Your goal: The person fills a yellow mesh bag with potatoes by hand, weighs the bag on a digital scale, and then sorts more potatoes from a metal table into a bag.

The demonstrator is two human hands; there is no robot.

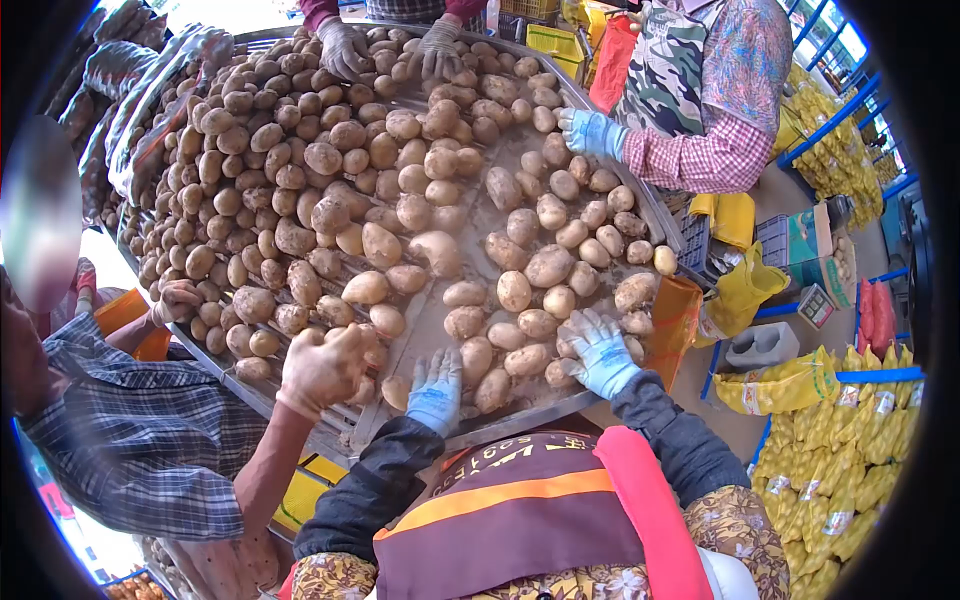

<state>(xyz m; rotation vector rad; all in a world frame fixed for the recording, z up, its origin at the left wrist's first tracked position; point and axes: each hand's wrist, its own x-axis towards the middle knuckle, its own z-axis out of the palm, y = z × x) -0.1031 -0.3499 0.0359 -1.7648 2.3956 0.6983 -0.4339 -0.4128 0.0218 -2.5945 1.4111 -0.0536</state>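
Both my hands wear light blue gloves. My left hand (436, 392) lies with its fingers stretched out on the near edge of the metal sorting table (420, 315), beside a group of potatoes (475, 356). Farther right, my right hand (601, 353) is spread over the near-right potatoes, its fingertips touching some of them. Neither hand is closed around a potato. Dusty brown potatoes (549, 267) lie loosely in front of my hands, and a large heap (300, 190) covers the table's left and far side.
Co-workers' gloved hands reach in at the far side (343, 50), the right (592, 132) and the left (325, 365). An orange bag (673, 325) hangs at the right edge. Yellow net sacks (850, 470) stand at the right, near a scale (815, 307).
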